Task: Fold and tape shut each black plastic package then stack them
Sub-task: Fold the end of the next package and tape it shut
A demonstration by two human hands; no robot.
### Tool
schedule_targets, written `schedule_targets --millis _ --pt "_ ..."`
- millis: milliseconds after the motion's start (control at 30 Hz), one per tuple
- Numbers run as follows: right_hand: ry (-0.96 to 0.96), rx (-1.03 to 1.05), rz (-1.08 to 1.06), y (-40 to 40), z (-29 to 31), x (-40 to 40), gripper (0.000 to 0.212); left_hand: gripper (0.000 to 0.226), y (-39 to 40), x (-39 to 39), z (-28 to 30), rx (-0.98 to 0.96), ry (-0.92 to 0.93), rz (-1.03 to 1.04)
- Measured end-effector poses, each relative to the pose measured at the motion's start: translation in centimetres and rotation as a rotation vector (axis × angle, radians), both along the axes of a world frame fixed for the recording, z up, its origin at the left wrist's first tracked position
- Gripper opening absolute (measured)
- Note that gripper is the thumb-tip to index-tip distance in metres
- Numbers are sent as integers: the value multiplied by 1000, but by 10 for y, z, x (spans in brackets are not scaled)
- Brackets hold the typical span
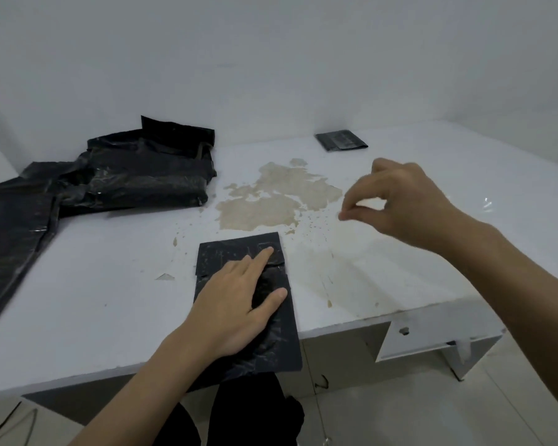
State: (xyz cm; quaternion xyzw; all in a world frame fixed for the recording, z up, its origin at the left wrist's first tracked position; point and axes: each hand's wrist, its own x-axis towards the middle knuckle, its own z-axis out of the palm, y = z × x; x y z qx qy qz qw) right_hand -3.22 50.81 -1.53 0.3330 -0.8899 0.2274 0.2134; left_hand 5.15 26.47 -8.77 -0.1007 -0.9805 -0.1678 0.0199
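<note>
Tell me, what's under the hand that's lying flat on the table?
Under the left hand lies a flat black package, pressed onto the white table. The hand covers the package's middle, so any tape there cannot be seen.

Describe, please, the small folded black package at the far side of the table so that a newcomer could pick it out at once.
Start at the white table with the worn tan patch in its middle. Past that patch, toward the far right near the wall, lies the small folded package, alone and flat. Unlike the loose black heap at the far left and the package under the left hand, it is compact, squarish and untouched.
</note>
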Motion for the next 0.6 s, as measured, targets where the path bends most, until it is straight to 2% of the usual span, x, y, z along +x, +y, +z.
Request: schedule_targets --millis 67,133,267,333,400,500,600 --pt "57 -141 34 -19 17 -6 6 63 -3 -1 9 80 -41 -10" --pt "15 -304 77 -37 30 -7 8 55 -6 -7 17 226 -157 8" --pt "-314 -561 214 -78 37 -10 8 24 -29 -39 22 836 -398 257" --pt "-475 -661 296 -95 33 -11 6 47 -43 -40 24 1216 -514 276" --pt "-587 -751 374 -109 28 -10 6 65 -52 -36 32 1476 -604 252" --pt "-683 -874 464 -126 23 -9 11 68 -56 -32 37 1636 -656 248" --pt "-715 -922 510 -139 18 -8 11 68 -58 -33 35 1702 -677 217"
